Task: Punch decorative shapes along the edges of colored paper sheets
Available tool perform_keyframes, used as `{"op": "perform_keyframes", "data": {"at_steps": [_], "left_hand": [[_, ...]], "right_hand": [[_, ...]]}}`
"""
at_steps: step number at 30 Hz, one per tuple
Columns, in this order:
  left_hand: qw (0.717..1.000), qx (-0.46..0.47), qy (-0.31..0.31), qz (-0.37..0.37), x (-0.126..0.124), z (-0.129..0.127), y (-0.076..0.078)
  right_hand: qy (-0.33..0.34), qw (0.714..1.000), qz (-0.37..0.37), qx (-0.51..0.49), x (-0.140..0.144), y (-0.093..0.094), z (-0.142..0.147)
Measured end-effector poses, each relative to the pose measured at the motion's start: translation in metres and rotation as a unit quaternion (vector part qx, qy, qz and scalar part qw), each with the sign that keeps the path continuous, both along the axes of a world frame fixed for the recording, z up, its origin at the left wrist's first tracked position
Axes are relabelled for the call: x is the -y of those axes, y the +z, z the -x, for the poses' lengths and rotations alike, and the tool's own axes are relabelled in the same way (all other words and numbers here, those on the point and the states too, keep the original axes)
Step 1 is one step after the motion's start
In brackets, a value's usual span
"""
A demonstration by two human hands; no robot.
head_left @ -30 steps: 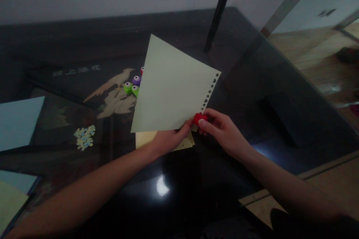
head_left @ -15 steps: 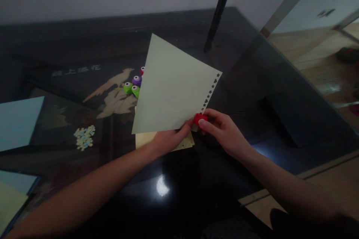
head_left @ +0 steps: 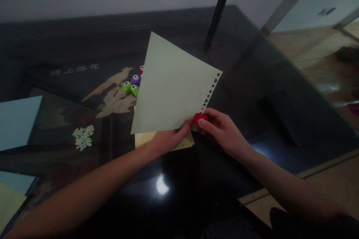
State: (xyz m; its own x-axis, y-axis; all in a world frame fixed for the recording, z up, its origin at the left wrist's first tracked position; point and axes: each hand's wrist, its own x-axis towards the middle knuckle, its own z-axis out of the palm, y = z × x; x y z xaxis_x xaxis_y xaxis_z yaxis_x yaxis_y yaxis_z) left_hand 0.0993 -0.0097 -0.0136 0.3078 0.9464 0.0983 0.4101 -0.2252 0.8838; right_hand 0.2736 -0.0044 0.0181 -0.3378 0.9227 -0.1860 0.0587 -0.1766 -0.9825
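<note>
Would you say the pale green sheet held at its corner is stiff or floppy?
Fairly stiff, probably light card: the pale green sheet stands flat though the left hand pinches only its lower edge. The punched edge by the red punch may tear more easily.

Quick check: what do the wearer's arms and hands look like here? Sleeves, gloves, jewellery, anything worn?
Both forearms are bare up to the frame edge: no sleeves in view. The left hand and right hand wear no gloves, and no rings, watch or wristbands show. The light is dim, so finer marks cannot be told.
</note>
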Motion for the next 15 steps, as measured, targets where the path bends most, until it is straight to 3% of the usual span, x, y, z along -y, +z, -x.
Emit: {"op": "perform_keyframes", "data": {"at_steps": [10,15], "left_hand": [[1.0,-0.006,-0.004,0.0,-0.0004,0.0001,-0.0012],[1.0,0.009,-0.009,0.013,-0.0002,-0.0004,-0.0002]], "right_hand": [[0.005,1.0,-0.017,0.012,0.0004,0.0005,0.0007],[-0.005,0.999,0.003,-0.035,0.0014,-0.003,0.0002]]}}
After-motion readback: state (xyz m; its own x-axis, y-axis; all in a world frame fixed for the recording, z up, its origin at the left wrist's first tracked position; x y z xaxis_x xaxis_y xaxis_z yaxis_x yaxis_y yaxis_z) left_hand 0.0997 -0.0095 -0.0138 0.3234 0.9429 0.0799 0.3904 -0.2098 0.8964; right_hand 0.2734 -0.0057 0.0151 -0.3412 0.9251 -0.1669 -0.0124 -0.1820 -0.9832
